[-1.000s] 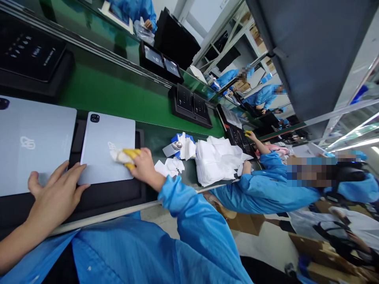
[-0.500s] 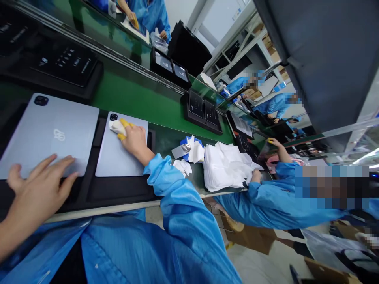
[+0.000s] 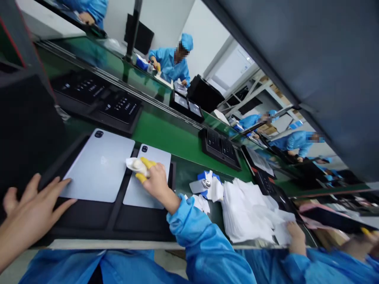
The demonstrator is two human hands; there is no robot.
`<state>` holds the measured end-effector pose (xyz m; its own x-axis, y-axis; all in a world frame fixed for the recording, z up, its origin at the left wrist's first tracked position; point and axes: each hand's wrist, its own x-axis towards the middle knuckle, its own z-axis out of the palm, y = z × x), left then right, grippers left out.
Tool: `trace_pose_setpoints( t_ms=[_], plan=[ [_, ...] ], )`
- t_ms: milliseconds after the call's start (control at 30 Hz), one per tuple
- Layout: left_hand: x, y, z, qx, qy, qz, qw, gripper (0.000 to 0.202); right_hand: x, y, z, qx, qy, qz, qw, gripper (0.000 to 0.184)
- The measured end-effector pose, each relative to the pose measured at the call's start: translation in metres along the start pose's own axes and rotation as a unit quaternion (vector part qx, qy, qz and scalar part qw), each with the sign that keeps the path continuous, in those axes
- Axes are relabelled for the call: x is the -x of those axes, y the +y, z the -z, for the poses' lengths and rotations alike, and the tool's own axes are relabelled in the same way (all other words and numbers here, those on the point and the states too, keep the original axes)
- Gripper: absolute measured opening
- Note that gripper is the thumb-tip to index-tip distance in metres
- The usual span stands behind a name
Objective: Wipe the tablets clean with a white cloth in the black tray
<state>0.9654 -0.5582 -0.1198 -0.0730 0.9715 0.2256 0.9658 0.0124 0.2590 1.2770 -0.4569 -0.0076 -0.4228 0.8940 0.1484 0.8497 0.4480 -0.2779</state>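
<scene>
Two pale blue-grey tablets lie face down in a black tray (image 3: 89,221) on the green conveyor belt (image 3: 168,136). My right hand (image 3: 155,183), with yellow finger cots, presses a white wipe (image 3: 134,164) on the upper left corner of the right tablet (image 3: 154,157). My left hand (image 3: 32,211) lies flat with fingers spread on the near corner of the left tablet (image 3: 99,165) and the tray's edge.
A pile of white wipes (image 3: 251,209) and a blue-capped small bottle (image 3: 204,183) lie to the right. A co-worker's hand (image 3: 296,236) rests on that pile. Black trays with dark devices (image 3: 220,146) ride the belt beyond. Other people in blue coats work farther along.
My right hand has slid the wipe from the tablet's middle up to its camera corner and now a little leftward. The view has swung upward; my left hand stays on the left tablet.
</scene>
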Motion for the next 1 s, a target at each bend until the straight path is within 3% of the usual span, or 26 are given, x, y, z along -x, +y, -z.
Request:
trace_pose_setpoints(
  t_ms=[133,300,400,500,700,800,900,1000],
  plan=[
    [-0.003,0.013,0.012,-0.003,0.015,-0.021,1.000,0.054,-0.074,-0.042,-0.028,0.044,-0.033,0.043,0.998,0.057],
    [0.000,0.006,0.006,-0.027,0.035,-0.041,0.998,0.058,-0.149,-0.090,-0.063,0.104,-0.041,0.126,0.986,0.040],
    [0.001,0.007,0.004,-0.014,0.057,-0.048,0.997,0.068,-0.187,-0.089,-0.059,0.129,-0.025,0.076,0.988,0.030],
    [0.000,0.011,0.008,0.011,0.053,-0.042,0.998,0.065,-0.206,-0.080,-0.048,0.135,-0.017,0.001,0.991,0.032],
    [-0.003,0.018,0.019,0.029,0.021,-0.027,0.999,0.054,-0.202,-0.076,-0.048,0.112,-0.039,0.051,0.992,0.041],
    [-0.004,0.018,0.021,0.075,0.064,-0.020,0.995,0.054,-0.185,-0.085,-0.055,0.135,-0.032,0.038,0.990,0.033],
    [-0.002,0.014,0.023,0.135,0.160,-0.005,0.978,0.045,-0.135,-0.104,-0.068,0.147,-0.069,0.140,0.977,0.026],
    [0.002,0.010,0.026,0.172,0.224,0.019,0.959,0.035,-0.079,-0.121,-0.081,0.113,-0.137,0.305,0.936,0.025]
  ],
)
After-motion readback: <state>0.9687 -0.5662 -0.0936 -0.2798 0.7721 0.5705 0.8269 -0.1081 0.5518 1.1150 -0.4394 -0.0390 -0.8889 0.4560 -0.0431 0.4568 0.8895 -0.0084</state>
